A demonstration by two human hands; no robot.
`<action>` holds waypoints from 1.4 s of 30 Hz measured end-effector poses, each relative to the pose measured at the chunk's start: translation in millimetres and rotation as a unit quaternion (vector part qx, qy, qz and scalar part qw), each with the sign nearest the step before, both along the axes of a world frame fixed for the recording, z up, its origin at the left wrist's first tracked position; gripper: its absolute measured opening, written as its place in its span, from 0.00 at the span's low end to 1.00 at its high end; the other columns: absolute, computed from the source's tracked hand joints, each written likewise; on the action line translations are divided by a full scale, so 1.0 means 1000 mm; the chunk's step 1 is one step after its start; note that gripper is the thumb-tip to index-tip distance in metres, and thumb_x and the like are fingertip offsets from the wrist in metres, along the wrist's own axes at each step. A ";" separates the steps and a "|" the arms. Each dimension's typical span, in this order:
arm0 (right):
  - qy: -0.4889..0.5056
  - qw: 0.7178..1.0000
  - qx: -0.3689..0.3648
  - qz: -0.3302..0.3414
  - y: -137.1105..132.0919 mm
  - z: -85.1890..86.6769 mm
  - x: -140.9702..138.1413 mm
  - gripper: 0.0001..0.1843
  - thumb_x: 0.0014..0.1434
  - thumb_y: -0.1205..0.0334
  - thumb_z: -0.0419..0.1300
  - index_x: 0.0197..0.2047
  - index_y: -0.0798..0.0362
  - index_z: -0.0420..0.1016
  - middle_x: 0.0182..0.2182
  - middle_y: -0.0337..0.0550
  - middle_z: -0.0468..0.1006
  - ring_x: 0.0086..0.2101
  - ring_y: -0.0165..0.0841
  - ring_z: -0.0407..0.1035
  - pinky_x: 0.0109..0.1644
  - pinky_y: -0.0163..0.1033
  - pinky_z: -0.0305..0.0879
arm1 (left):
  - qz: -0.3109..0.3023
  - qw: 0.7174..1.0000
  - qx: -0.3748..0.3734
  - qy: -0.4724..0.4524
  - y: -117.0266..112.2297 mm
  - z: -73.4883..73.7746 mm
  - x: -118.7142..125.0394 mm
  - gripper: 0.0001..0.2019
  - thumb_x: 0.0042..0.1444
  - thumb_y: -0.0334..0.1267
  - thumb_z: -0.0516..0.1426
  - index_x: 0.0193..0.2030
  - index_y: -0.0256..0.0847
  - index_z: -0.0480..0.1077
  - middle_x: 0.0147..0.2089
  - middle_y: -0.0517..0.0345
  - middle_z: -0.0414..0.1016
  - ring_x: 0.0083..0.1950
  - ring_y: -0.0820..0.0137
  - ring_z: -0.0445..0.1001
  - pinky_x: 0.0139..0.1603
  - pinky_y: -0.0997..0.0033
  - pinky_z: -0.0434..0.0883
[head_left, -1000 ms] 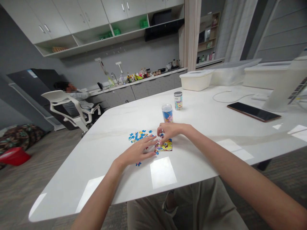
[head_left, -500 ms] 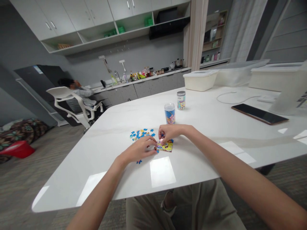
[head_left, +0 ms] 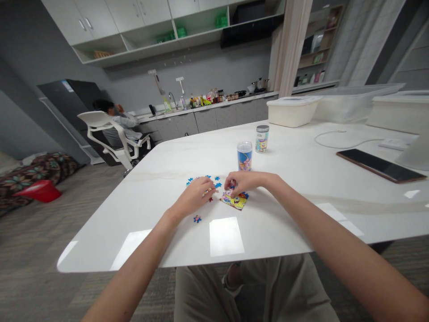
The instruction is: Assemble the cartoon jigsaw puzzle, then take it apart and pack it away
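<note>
My right hand (head_left: 244,182) is pinched around a small puzzle piece (head_left: 231,184) just above a partly assembled cartoon jigsaw (head_left: 234,200) in yellow, blue and pink. My left hand (head_left: 193,197) rests curled over a scatter of loose blue jigsaw pieces (head_left: 202,180), and its fingers hide some of them. One more blue piece (head_left: 197,218) lies alone in front of my left hand. Both hands are over a white marble-look table (head_left: 140,223). Behind them stand a blue printed cup (head_left: 245,156) and a small cartoon-labelled tin (head_left: 262,139).
A dark smartphone (head_left: 380,165) and a white cable (head_left: 345,141) lie on the table's right side. White storage boxes (head_left: 293,112) stand at the back. Beyond the table's left edge, a person sits in a white chair (head_left: 114,138).
My left hand has drawn its fingers in and moved left over the loose pieces. My right hand stays over the jigsaw. The whole scene has shifted right and up in view.
</note>
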State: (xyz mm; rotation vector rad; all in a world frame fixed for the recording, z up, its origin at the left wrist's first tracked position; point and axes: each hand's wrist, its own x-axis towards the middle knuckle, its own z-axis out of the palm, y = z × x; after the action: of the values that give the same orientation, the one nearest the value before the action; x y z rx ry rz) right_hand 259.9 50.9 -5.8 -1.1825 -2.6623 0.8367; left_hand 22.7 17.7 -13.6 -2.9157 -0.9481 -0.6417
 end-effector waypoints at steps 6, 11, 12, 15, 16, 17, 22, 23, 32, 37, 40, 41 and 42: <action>-0.025 1.000 -0.014 -0.012 -0.005 0.007 -0.001 0.20 0.44 0.56 0.68 0.41 0.54 0.80 0.40 0.46 0.79 0.40 0.38 0.72 0.37 0.34 0.65 | 0.120 0.988 0.087 0.030 0.010 0.011 -0.022 0.10 0.64 0.37 0.50 0.38 0.39 0.72 0.41 0.51 0.74 0.43 0.64 0.72 0.46 0.60 0.67; -0.031 0.999 -0.039 -0.020 -0.009 0.012 -0.003 0.18 0.44 0.58 0.68 0.40 0.54 0.79 0.39 0.45 0.79 0.39 0.36 0.72 0.36 0.33 0.63 | 0.053 0.997 -0.011 0.059 0.015 0.017 -0.038 0.12 0.63 0.41 0.52 0.36 0.43 0.76 0.42 0.54 0.75 0.43 0.66 0.73 0.46 0.64 0.68; -0.031 0.998 -0.043 -0.022 -0.010 0.012 -0.003 0.18 0.44 0.58 0.68 0.40 0.54 0.79 0.39 0.45 0.79 0.39 0.36 0.72 0.36 0.32 0.63 | 0.042 0.997 -0.029 0.056 0.016 0.018 -0.041 0.12 0.63 0.42 0.52 0.37 0.43 0.76 0.42 0.53 0.75 0.43 0.66 0.73 0.46 0.65 0.69; -0.025 0.998 -0.053 -0.031 -0.011 0.012 -0.003 0.18 0.44 0.59 0.68 0.40 0.55 0.77 0.39 0.44 0.79 0.37 0.34 0.71 0.35 0.32 0.63 | 0.057 0.997 -0.037 0.046 0.016 0.022 -0.050 0.14 0.63 0.43 0.51 0.38 0.42 0.76 0.42 0.53 0.74 0.43 0.66 0.73 0.46 0.64 0.69; -0.022 0.998 -0.054 -0.033 -0.011 0.012 -0.003 0.17 0.43 0.59 0.68 0.39 0.55 0.77 0.38 0.44 0.79 0.37 0.34 0.71 0.34 0.32 0.63 | 0.064 0.996 -0.038 0.048 0.016 0.023 -0.053 0.14 0.63 0.43 0.51 0.38 0.43 0.76 0.42 0.53 0.74 0.43 0.66 0.73 0.45 0.65 0.69; -0.020 0.998 -0.052 -0.035 -0.012 0.013 -0.003 0.17 0.43 0.60 0.68 0.38 0.54 0.76 0.38 0.44 0.78 0.36 0.34 0.70 0.34 0.32 0.63 | 0.068 0.995 -0.043 0.054 0.016 0.024 -0.054 0.14 0.63 0.44 0.51 0.38 0.43 0.76 0.41 0.53 0.74 0.42 0.66 0.73 0.45 0.65 0.69; 0.003 1.000 -0.026 -0.013 -0.014 0.016 -0.005 0.12 0.45 0.64 0.67 0.34 0.54 0.72 0.35 0.42 0.77 0.34 0.32 0.69 0.34 0.32 0.62 | 0.060 0.994 -0.070 0.059 0.014 0.022 -0.053 0.12 0.62 0.45 0.53 0.38 0.43 0.75 0.39 0.54 0.74 0.41 0.67 0.72 0.43 0.67 0.68; 0.012 1.000 -0.026 -0.007 -0.014 0.016 -0.005 0.11 0.45 0.65 0.66 0.34 0.54 0.71 0.34 0.41 0.76 0.34 0.31 0.69 0.34 0.32 0.63 | 0.054 0.994 -0.072 0.056 0.014 0.021 -0.051 0.12 0.62 0.44 0.53 0.38 0.43 0.75 0.39 0.55 0.74 0.41 0.67 0.72 0.43 0.67 0.68; 0.058 0.998 0.014 -0.003 -0.011 0.014 -0.007 0.10 0.46 0.69 0.65 0.33 0.54 0.69 0.31 0.39 0.74 0.32 0.30 0.67 0.34 0.32 0.62 | -0.003 0.997 -0.067 0.033 0.007 0.014 -0.028 0.08 0.63 0.39 0.51 0.39 0.42 0.71 0.37 0.55 0.73 0.42 0.66 0.71 0.44 0.65 0.68; 0.081 0.997 0.010 0.006 -0.013 0.016 -0.010 0.11 0.49 0.68 0.62 0.39 0.54 0.73 0.33 0.40 0.76 0.34 0.31 0.69 0.35 0.32 0.63 | 0.078 0.984 -0.134 -0.086 -0.004 0.007 -0.003 0.13 0.60 0.40 0.55 0.51 0.40 0.66 0.49 0.51 0.75 0.49 0.65 0.73 0.50 0.62 0.69; 0.085 0.996 0.012 0.019 -0.013 0.015 -0.011 0.11 0.51 0.67 0.62 0.40 0.55 0.76 0.34 0.42 0.78 0.34 0.31 0.70 0.36 0.32 0.63 | 0.069 0.970 -0.201 -0.121 -0.010 0.003 0.010 0.11 0.60 0.40 0.56 0.48 0.41 0.68 0.50 0.52 0.76 0.50 0.65 0.74 0.50 0.63 0.71; 0.085 0.996 0.013 0.024 -0.012 0.014 -0.011 0.10 0.51 0.67 0.62 0.40 0.55 0.77 0.34 0.42 0.78 0.34 0.31 0.70 0.37 0.32 0.63 | 0.056 0.965 -0.224 -0.126 -0.011 0.002 0.013 0.11 0.60 0.40 0.56 0.48 0.42 0.68 0.48 0.54 0.77 0.49 0.66 0.75 0.49 0.64 0.71; 0.086 0.996 0.011 0.028 -0.012 0.014 -0.011 0.10 0.52 0.67 0.61 0.40 0.55 0.78 0.34 0.42 0.79 0.34 0.31 0.70 0.36 0.32 0.63 | 0.044 0.960 -0.243 -0.130 -0.011 0.001 0.015 0.10 0.59 0.39 0.56 0.47 0.42 0.68 0.46 0.55 0.78 0.47 0.67 0.75 0.47 0.65 0.72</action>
State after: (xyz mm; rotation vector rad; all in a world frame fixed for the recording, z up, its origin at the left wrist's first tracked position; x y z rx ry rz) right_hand 248.4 39.3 7.7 -0.9864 -2.5681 0.8719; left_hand 38.0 6.6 -12.1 -3.2262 -1.4428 -0.9219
